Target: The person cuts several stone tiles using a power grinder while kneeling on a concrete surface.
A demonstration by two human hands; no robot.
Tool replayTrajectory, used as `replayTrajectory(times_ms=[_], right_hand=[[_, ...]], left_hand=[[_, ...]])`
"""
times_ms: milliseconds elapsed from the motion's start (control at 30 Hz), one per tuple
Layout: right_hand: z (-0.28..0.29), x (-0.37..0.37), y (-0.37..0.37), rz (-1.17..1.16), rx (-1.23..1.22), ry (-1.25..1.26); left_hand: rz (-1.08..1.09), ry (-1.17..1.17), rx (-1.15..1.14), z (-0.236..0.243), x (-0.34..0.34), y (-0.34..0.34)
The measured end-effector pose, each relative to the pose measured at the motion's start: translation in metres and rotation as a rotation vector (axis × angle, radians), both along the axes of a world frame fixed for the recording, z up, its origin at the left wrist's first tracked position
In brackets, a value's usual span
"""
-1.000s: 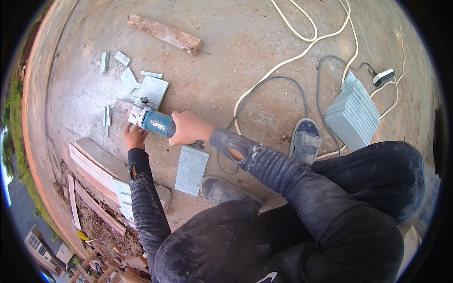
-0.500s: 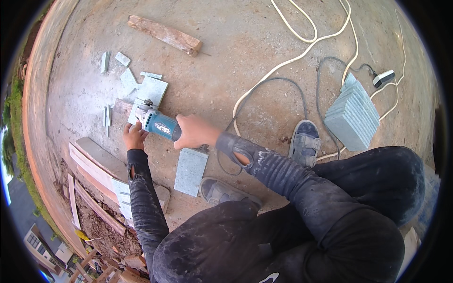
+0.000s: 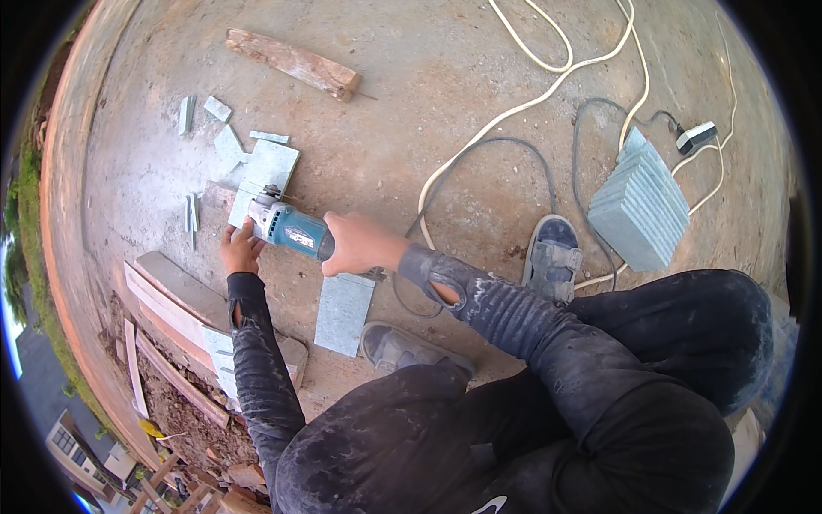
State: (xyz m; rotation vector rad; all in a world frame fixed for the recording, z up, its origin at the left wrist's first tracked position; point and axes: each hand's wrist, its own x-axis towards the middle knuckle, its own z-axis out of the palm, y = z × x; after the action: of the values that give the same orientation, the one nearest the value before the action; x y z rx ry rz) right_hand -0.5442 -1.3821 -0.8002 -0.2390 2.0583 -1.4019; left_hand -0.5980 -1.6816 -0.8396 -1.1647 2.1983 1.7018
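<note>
My right hand [image 3: 358, 244] grips the rear body of a teal angle grinder [image 3: 291, 227]. The grinder's head sits over a pale grey tile [image 3: 261, 176] lying on the concrete floor. My left hand [image 3: 240, 250] rests just left of the grinder head, at the tile's near edge; whether it touches the grinder is unclear. A second grey tile [image 3: 344, 313] lies flat under my right wrist. Small cut tile offcuts [image 3: 224, 144] are scattered beyond the grinder.
A stack of grey tiles [image 3: 640, 201] stands at the right. White cable [image 3: 548, 86] and dark cable [image 3: 505, 150] loop across the floor to a plug block [image 3: 695, 137]. A wooden block [image 3: 293, 63] lies at the back. Planks [image 3: 171, 300] lie at left. My sandals [image 3: 552, 257] rest on the concrete.
The grinder and both hands stay almost in place; my right hand has shifted slightly along the grinder body. The tiles have not moved.
</note>
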Motion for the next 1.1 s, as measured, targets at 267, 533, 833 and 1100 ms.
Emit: replayTrajectory(times_ms=[267,533,833,1100], right_hand=[[-0.001,-0.001,-0.001,0.006,0.016,-0.004],[-0.005,-0.004,-0.009,0.006,0.011,0.022],[-0.003,-0.011,-0.015,0.022,0.018,0.011],[0.003,-0.019,-0.019,0.034,0.046,-0.008]], left_hand=[[0.020,-0.008,-0.009,0.004,0.001,0.004],[0.011,-0.042,-0.041,0.009,0.002,0.010],[0.017,-0.020,-0.020,0.005,0.002,0.006],[0.020,0.012,0.035,0.003,0.002,0.002]])
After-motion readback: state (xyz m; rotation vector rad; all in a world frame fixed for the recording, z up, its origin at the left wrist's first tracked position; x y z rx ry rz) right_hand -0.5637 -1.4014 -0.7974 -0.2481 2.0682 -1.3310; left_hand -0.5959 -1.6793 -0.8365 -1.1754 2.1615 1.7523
